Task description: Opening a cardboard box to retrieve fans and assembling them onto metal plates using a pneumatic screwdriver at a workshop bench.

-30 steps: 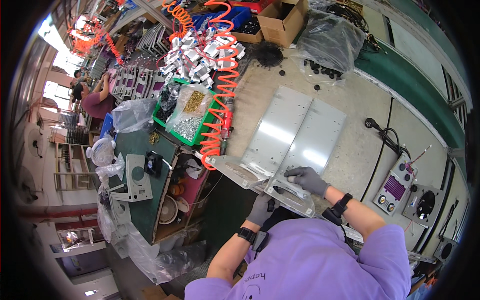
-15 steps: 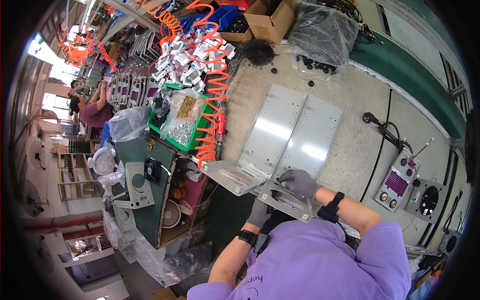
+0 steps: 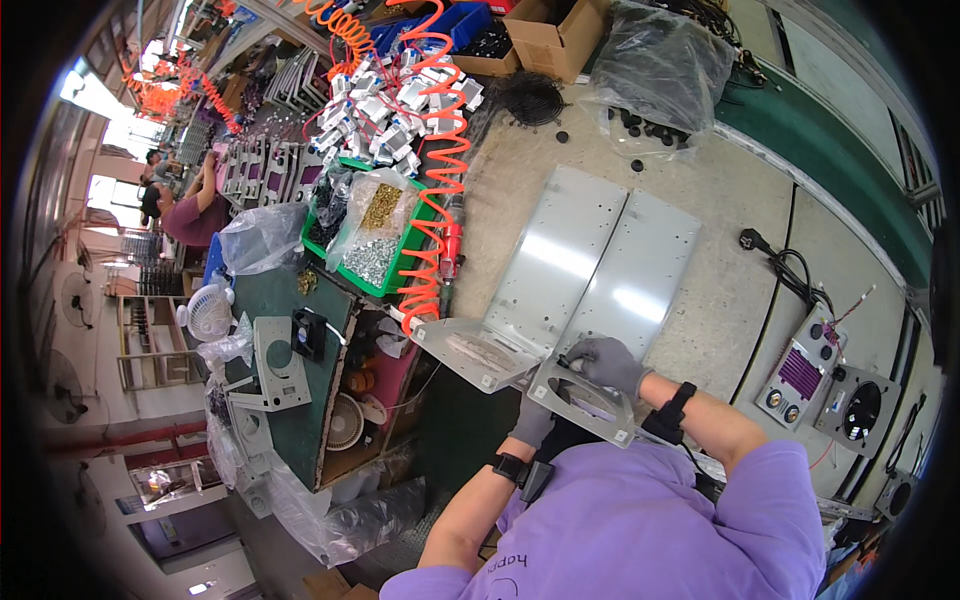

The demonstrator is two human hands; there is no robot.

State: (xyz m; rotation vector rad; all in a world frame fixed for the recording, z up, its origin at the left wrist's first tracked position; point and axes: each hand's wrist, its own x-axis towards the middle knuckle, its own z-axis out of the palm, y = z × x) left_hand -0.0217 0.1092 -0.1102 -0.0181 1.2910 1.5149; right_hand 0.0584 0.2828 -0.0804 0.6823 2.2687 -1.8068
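Observation:
Two grey sheet-metal panels lie side by side on the workbench, the left panel [image 3: 553, 245] and the right panel [image 3: 632, 275]. Each has an upturned end plate with a large cut-out at the near end. My gloved right hand [image 3: 608, 365] is at the inner side of the right panel's end plate [image 3: 585, 402], fingers curled and pressed together; what they hold is too small to make out. On the outer side of that plate is my gloved left hand [image 3: 532, 422], close against the metal, its fingers mostly hidden behind it.
To the left, a red power screwdriver [image 3: 451, 250] hangs by an orange coiled hose [image 3: 447, 150]. A green bin [image 3: 372, 284] holds bags of small fasteners. A power cord [image 3: 790, 265] and a panel with a fan [image 3: 855, 408] lie right. Black round caps [image 3: 637, 165] sit farther back.
The whole view has shifted slightly, with the bench appearing a little farther right. My right hand stays at the right panel's end plate; my left hand has slipped a little further behind it.

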